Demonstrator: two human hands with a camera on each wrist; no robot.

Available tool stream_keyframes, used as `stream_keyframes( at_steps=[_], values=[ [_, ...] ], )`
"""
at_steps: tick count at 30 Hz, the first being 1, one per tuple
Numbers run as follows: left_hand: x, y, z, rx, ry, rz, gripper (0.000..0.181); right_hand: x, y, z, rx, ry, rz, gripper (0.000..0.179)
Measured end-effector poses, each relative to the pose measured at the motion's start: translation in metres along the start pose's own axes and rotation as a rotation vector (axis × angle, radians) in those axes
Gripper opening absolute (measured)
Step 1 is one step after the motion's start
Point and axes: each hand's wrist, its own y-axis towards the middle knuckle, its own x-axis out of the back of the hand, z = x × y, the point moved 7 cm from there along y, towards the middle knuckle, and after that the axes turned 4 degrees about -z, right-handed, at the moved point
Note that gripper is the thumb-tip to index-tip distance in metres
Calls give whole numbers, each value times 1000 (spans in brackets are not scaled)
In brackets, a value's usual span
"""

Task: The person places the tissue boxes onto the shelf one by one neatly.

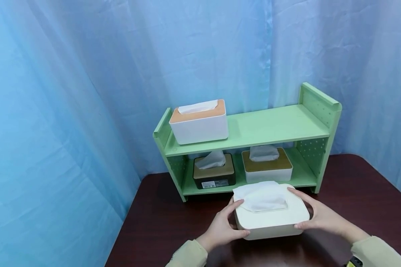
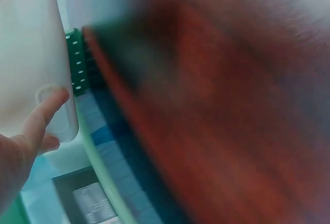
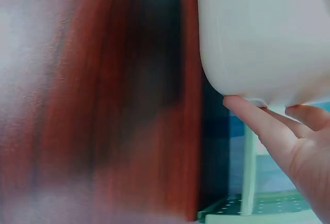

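Note:
Between both hands is a white tissue box [image 1: 270, 218] with a tissue sticking out of its top slot, held in front of the shelf. My left hand [image 1: 224, 226] grips its left end, thumb at the near corner and fingers along the side. At the opposite end my right hand [image 1: 324, 217] grips it, thumb low at the near corner and a finger reaching the top's far edge. The left wrist view shows the fingers on the box's side [image 2: 31, 64]. In the right wrist view, fingertips touch the rounded box [image 3: 263, 33], apparently raised off the table.
A green two-tier shelf [image 1: 274, 124] stands behind on a dark red-brown table [image 1: 147, 222]. A white tissue box with a wooden lid [image 1: 200, 129] sits on its upper left. Below are a black tissue box [image 1: 214, 176] and another white, wood-topped tissue box [image 1: 269, 171]. Blue curtains [image 1: 204, 48] hang behind.

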Motion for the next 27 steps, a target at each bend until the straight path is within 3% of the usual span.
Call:
stream_keyframes(
  at_steps=[6, 12, 15, 22, 27],
  values=[
    [14, 5, -31, -58, 92, 2, 79, 17, 9, 24, 23, 36, -5, 99],
    [28, 9, -77, -166, 153, 2, 82, 47, 18, 59, 51, -11, -68, 107],
    [37, 12, -102, -237, 195, -3, 83, 65, 24, 78, 83, -67, -123, 110],
    [51, 28, -155, -466, 252, -10, 84, 106, 39, 115, 154, -46, -174, 111],
    [56, 46, -168, -472, 259, -15, 84, 124, 52, 121, 163, -33, -194, 109]
  ],
)
